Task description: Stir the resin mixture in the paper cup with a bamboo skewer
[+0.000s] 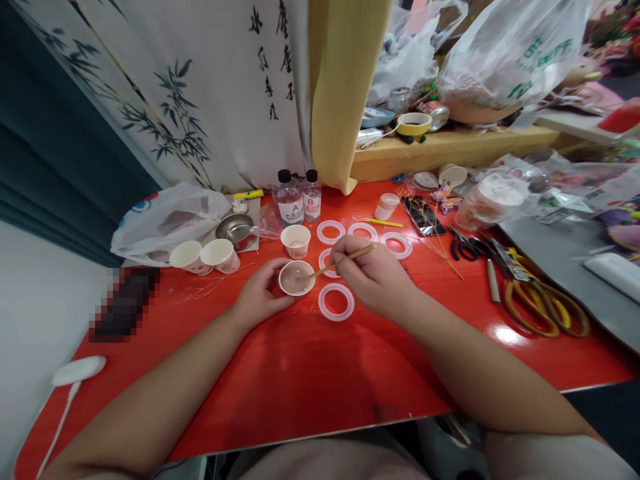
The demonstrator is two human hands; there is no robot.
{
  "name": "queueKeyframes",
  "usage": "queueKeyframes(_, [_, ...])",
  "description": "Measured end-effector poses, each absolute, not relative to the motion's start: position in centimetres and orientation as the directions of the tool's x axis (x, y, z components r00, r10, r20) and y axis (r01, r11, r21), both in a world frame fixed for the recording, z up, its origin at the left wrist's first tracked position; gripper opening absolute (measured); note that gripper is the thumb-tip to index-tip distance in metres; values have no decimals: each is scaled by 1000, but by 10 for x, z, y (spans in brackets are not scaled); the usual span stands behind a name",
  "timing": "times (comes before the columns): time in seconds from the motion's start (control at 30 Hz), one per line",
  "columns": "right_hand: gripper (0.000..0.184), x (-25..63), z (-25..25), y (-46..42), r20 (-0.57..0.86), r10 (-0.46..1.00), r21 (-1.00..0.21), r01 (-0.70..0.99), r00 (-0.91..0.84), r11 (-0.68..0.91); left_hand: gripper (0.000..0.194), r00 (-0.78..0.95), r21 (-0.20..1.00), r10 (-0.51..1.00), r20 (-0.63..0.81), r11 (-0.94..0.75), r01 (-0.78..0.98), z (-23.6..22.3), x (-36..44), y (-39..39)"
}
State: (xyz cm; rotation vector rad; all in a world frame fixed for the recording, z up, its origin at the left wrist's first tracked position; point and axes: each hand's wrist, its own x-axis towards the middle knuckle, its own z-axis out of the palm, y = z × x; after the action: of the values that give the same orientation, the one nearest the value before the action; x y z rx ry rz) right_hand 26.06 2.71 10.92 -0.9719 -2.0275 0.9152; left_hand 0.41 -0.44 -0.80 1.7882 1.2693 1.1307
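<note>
My left hand (262,296) is wrapped round the left side of a small paper cup (297,291) on the red table. In my right hand (373,273) a thin wooden stick (361,252) is pinched, its lower end inside that cup, in a cloudy pinkish liquid (299,275). Just behind stands a second paper cup (295,241). Several translucent ring moulds (336,315) lie beside and beyond my right hand, one partly hidden by it. Two black-capped bottles, marked A (291,208) and B (313,200), stand at the back.
Left are two more paper cups (220,256), a metal bowl (235,230) and a plastic bag (167,220). Right lie large scissors (533,307), smaller black scissors (465,247), a dark phone (423,217), a yellow tool (383,222) and a small jar (387,208). A grey mat (565,260) covers the right end.
</note>
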Motion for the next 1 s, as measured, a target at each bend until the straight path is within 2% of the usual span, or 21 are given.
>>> queueKeyframes(0.47, [17, 259, 108, 24, 284, 839, -844, 294, -465, 449, 59, 151, 914, 960, 235, -271, 302, -3, 8, -4])
queueKeyframes(0.6, [14, 260, 109, 24, 295, 842, -817, 338, -452, 468, 59, 145, 910, 956, 255, -288, 299, -2, 9, -4])
queueKeyframes(1.0, [15, 259, 108, 25, 266, 844, -831, 332, -465, 445, 61, 166, 901, 952, 257, -298, 316, -5, 7, -3])
